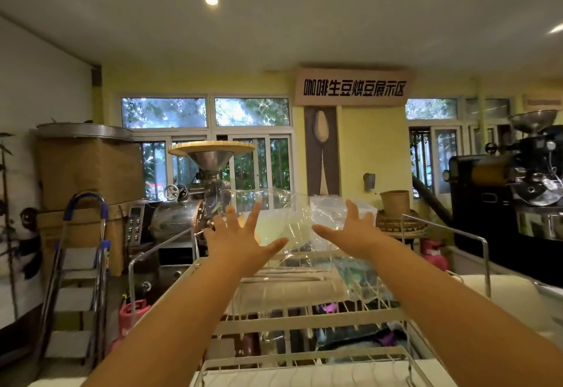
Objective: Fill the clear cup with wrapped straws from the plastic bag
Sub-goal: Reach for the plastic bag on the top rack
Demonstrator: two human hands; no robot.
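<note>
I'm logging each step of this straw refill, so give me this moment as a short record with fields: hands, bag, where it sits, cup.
left hand: open, fingers spread, reaching toward the bag
right hand: open, fingers spread, on the bag's other side
plastic bag: clear, crumpled, between the two hands; whether either hand touches it cannot be told
wrapped straws: long pale sticks lying inside the bag's lower part
support: bag rests on top of a white wire rack
clear cup: not identifiable in this view

White wire rack (304, 319) in front. Behind, steel grinder with funnel (210, 158), stepladder (79, 264) left, black roaster (511, 191) right.
</note>
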